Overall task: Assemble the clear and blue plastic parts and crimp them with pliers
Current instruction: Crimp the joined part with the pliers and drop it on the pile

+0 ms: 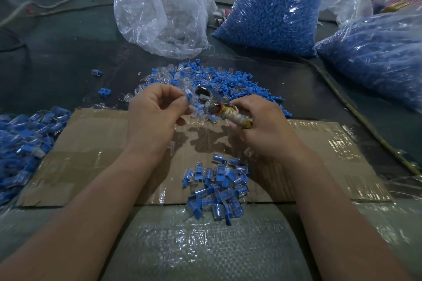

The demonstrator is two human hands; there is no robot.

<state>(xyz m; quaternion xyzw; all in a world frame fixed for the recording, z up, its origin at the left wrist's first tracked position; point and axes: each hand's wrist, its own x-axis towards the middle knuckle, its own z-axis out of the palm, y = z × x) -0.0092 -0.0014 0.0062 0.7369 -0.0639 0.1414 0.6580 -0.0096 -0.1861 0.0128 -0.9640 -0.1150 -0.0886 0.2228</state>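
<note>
Pinching blue part (188, 96), left grip (155, 112), right grip (262, 125) holding pliers (210, 107)

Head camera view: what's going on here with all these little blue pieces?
A person is assembling small plastic pieces. The left hand pinches a blue-and-clear part, and the right hand grips pliers whose head is close beside it. Behind the hands lie loose parts; a pile of joined pieces sits on the cardboard nearer the person. At the back stand bags of blue pieces.
</note>
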